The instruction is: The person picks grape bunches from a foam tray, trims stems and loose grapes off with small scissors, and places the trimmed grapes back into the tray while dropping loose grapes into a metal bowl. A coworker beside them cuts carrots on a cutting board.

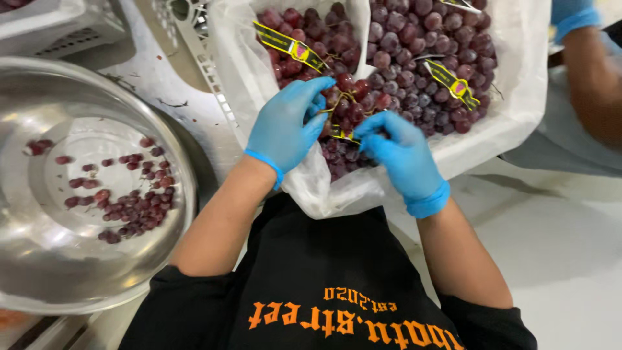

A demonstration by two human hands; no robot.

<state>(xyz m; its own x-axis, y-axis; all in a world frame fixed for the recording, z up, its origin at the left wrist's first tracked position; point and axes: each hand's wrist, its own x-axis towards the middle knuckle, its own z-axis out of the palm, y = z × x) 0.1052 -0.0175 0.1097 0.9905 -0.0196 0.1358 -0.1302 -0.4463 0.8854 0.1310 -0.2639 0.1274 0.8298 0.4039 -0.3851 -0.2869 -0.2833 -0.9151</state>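
Between the two blue-gloved hands, a bunch of dark red grapes (353, 104) is held; the left hand (285, 126) and right hand (398, 152) are closed on it. Around them, a white plastic-lined crate (512, 123) of grapes is seen, and far left of the left hand a round steel bowl (39, 259) with loose grapes.

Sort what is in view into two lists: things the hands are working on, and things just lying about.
In hand:
left hand and right hand, both in blue gloves, on a bunch of red grapes
white-lined box of grapes
steel bowl holding loose grapes

Lying about:
white plastic crate
another person's arm
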